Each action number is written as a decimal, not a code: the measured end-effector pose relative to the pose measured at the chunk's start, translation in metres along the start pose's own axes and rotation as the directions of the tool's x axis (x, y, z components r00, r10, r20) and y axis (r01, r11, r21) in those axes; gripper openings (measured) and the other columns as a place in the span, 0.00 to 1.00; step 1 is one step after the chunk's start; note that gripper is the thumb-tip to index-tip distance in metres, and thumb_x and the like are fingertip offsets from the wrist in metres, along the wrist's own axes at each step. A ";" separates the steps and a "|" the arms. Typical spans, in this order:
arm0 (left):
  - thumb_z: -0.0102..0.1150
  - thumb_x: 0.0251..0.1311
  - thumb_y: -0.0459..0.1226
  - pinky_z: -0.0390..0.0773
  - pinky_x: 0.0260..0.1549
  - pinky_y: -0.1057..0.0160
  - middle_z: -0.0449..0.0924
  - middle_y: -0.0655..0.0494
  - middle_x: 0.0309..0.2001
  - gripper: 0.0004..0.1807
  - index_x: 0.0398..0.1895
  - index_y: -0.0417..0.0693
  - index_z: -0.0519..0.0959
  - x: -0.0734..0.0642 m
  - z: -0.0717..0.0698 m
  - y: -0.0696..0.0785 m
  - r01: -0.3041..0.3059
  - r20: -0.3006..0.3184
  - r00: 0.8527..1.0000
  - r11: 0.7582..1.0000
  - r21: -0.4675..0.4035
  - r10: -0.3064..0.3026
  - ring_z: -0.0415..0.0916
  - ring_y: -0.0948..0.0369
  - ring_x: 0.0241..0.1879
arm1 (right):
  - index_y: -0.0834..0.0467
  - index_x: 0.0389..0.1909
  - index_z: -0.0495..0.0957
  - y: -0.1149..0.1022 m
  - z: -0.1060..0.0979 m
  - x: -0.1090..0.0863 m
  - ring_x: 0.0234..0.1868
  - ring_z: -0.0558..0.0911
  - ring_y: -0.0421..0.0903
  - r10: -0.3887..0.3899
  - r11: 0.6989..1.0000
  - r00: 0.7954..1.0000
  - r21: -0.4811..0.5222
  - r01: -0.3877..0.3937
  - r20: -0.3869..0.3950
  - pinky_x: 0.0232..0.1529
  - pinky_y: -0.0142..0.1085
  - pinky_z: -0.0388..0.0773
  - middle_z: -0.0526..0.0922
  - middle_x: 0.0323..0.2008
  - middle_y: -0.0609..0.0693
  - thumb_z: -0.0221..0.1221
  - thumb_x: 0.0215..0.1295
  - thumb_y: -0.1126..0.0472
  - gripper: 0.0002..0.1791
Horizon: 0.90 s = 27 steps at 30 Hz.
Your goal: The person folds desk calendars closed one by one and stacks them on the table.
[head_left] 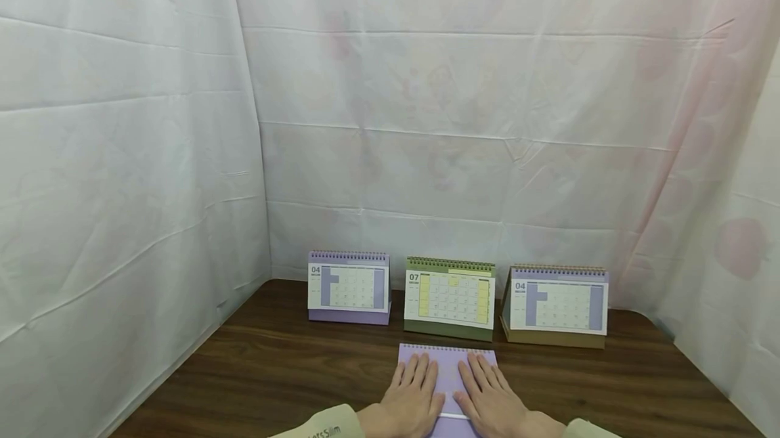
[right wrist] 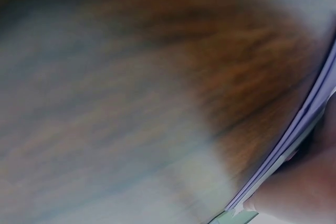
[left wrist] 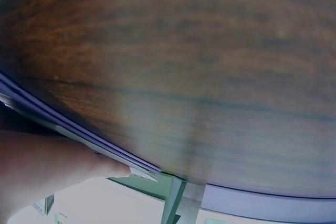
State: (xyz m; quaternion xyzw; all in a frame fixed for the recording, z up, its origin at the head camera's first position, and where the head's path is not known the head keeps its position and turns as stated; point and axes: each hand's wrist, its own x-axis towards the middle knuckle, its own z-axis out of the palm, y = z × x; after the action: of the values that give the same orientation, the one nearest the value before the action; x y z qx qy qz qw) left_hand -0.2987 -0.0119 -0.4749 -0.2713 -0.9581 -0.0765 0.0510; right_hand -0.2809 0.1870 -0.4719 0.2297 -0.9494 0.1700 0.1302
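Observation:
A lilac spiral-bound desk calendar (head_left: 449, 370) lies flat on the wooden table, its wire binding toward the back. My left hand (head_left: 411, 394) rests flat on its left half with straight fingers pointing at the binding. On the right half lies my right hand (head_left: 490, 394), palm down, fingers straight too. A strip of lilac cover shows between the hands. In the left wrist view, a finger (left wrist: 58, 166) lies along the top of the calendar's layered edge (left wrist: 79, 129). The right wrist view shows the same lilac edge (right wrist: 294, 135) beside a finger (right wrist: 299, 192).
Behind it stand three desk calendars in a row: a lilac one (head_left: 349, 316) at left, a green one (head_left: 447, 330) in the middle and one with a tan base (head_left: 554, 339) at right. Pale curtains (head_left: 390, 154) enclose the dark wooden table (head_left: 274, 357) at the back and sides.

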 end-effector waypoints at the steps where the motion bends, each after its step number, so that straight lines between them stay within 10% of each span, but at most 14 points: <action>1: 0.24 0.73 0.55 0.51 0.72 0.44 0.51 0.47 0.76 0.34 0.74 0.45 0.55 0.000 0.000 0.000 0.000 -0.004 1.000 1.000 0.008 0.000 0.46 0.49 0.76 | 0.71 0.65 0.64 -0.001 -0.002 0.000 0.71 0.57 0.70 0.000 1.000 1.000 -0.005 0.000 0.014 0.66 0.65 0.52 0.60 0.70 0.70 0.47 0.72 0.48 0.33; 14: 0.24 0.73 0.56 0.53 0.70 0.43 0.54 0.46 0.75 0.35 0.73 0.45 0.57 0.000 -0.007 0.002 -0.009 0.006 1.000 1.000 0.011 0.009 0.49 0.48 0.75 | 0.71 0.65 0.64 0.006 -0.003 0.003 0.70 0.57 0.72 -0.007 1.000 0.999 0.031 0.005 0.053 0.69 0.66 0.46 0.59 0.69 0.72 0.46 0.72 0.45 0.35; 21: 0.44 0.66 0.53 0.61 0.64 0.39 0.62 0.35 0.68 0.34 0.66 0.37 0.64 0.002 -0.035 0.003 0.028 -0.017 0.999 0.991 -0.128 -0.030 0.58 0.39 0.69 | 0.74 0.57 0.71 0.005 -0.030 0.019 0.66 0.61 0.76 0.112 0.987 0.992 0.106 -0.117 0.056 0.56 0.73 0.59 0.66 0.62 0.77 0.56 0.66 0.49 0.32; 27: 0.57 0.51 0.43 0.69 0.48 0.40 0.69 0.37 0.48 0.28 0.51 0.29 0.72 0.007 -0.062 0.000 0.203 -0.034 0.970 0.882 -0.425 -0.240 0.63 0.45 0.49 | 0.72 0.45 0.77 0.000 -0.055 0.028 0.49 0.74 0.64 0.326 0.936 0.945 0.147 -0.319 -0.029 0.49 0.59 0.71 0.80 0.44 0.66 0.61 0.56 0.58 0.22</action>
State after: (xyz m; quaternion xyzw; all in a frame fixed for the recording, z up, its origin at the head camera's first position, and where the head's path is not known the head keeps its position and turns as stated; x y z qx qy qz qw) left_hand -0.3007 -0.0190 -0.4126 -0.1609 -0.9409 -0.2970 0.0237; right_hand -0.2954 0.1975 -0.4128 0.0749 -0.9561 0.2616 0.1090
